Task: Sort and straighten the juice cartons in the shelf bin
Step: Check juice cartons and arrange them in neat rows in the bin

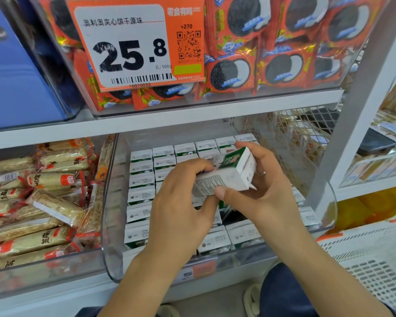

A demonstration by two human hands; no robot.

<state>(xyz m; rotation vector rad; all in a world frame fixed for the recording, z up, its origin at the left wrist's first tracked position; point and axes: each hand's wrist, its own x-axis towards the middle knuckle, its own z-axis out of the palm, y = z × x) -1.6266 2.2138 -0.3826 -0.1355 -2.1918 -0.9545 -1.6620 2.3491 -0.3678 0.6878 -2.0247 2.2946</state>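
Below the orange price tag (133, 44) with its big black 25.8 sits the clear curved plastic shelf bin (110, 202), landmark for everything else. Inside the bin, rows of small white-topped green juice cartons (142, 179) stand upright, tops facing up, packed edge to edge along the bin's left side and back; near the bin's front right a dark gap shows between cartons, likely the slot left open for the one in hand. Left of the bin, a neighbouring compartment holds clear-wrapped beige snack bars with red ends (44, 197), piled loosely. Above the bin, behind the tag, red packets of black sandwich cookies (261, 65) fill the upper shelf. Over the bin's middle, both hands meet on one white and green carton (229, 177), lifted clear of the rows and tilted on its side, probably being turned to match the others. Left hand (181, 202) has fingers curled over the carton's near-left end, thumb under it. Right hand (261, 186) wraps the carton from behind, thumb pressed on the printed side, a ring on one finger. Next it needs righting, top up.
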